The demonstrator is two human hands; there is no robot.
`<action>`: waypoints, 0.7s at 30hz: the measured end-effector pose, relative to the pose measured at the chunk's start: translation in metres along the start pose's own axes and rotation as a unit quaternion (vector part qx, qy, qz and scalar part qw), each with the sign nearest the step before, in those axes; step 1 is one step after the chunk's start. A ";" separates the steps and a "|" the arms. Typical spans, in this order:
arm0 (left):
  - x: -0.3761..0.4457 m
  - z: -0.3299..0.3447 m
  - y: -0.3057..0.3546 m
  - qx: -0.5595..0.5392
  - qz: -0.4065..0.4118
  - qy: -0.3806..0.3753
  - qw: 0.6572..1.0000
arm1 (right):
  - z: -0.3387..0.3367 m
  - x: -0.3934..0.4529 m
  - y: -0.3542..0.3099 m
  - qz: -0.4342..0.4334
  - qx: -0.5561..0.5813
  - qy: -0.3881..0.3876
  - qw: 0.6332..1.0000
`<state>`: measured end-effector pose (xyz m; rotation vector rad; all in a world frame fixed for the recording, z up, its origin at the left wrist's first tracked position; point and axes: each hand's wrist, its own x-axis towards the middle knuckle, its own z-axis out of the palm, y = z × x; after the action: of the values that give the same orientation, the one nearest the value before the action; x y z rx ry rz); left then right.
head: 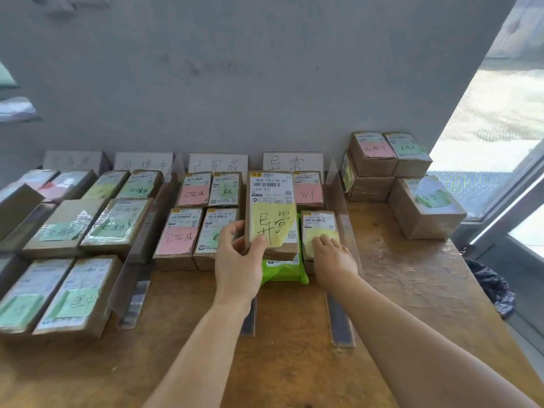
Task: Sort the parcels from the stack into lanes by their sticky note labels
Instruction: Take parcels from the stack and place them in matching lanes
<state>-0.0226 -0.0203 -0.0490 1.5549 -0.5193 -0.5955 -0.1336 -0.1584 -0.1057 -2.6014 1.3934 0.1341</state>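
- Left hand [240, 262] grips yellow-noted parcel [272, 213] above green bag [284, 269]; right hand [331, 256] presses flat beside it
- Lanes left of parcel mostly filled; stack [397, 178], right of it, remains, by my reckoning

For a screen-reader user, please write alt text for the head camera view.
A person's left hand grips a brown parcel with a yellow sticky note above the rightmost lane, while the right hand rests on a smaller yellow-noted parcel beside it. Labelled parcels fill divided lanes on a wooden table, with an unsorted stack at the right.
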 end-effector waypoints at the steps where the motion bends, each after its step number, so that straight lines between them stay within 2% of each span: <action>1: -0.001 0.001 0.000 0.004 0.001 -0.001 1.000 | -0.003 0.000 0.001 -0.006 0.004 -0.010 1.000; 3: -0.004 0.004 0.001 0.008 0.002 -0.003 1.000 | -0.014 -0.006 0.001 -0.020 0.047 0.008 0.999; 4: -0.006 0.005 0.001 0.009 0.002 -0.001 1.000 | -0.020 -0.010 0.001 -0.021 0.103 0.042 0.994; 5: -0.008 0.007 0.002 0.009 -0.001 0.000 1.000 | -0.028 -0.019 0.000 -0.016 0.181 0.093 0.979; 7: -0.014 0.011 0.002 0.011 -0.009 -0.005 1.000 | -0.038 -0.041 -0.002 -0.015 0.357 0.196 0.913; 8: -0.018 0.013 0.001 0.018 -0.011 -0.011 1.000 | -0.041 -0.053 -0.002 -0.022 0.423 0.206 0.882; 10: -0.031 0.016 -0.002 0.041 -0.016 -0.023 0.999 | -0.043 -0.078 -0.004 -0.044 0.498 0.144 0.854; 12: -0.049 0.017 -0.007 0.075 -0.018 -0.038 0.996 | -0.040 -0.100 -0.006 -0.054 0.478 0.073 0.874; 15: -0.077 0.013 -0.022 0.150 -0.008 -0.055 0.987 | -0.023 -0.121 -0.001 -0.064 0.382 0.041 0.921; 18: -0.105 0.004 -0.037 0.253 0.017 -0.088 0.963 | -0.004 -0.139 0.006 -0.065 0.365 0.008 0.929; 21: -0.122 -0.003 -0.052 0.304 0.006 -0.108 0.946 | 0.014 -0.151 0.005 -0.056 0.355 -0.021 0.933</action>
<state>-0.1143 0.0642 -0.0933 2.0758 -0.9430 -0.6338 -0.2215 -0.0356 -0.0951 -2.0383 1.0139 -0.2799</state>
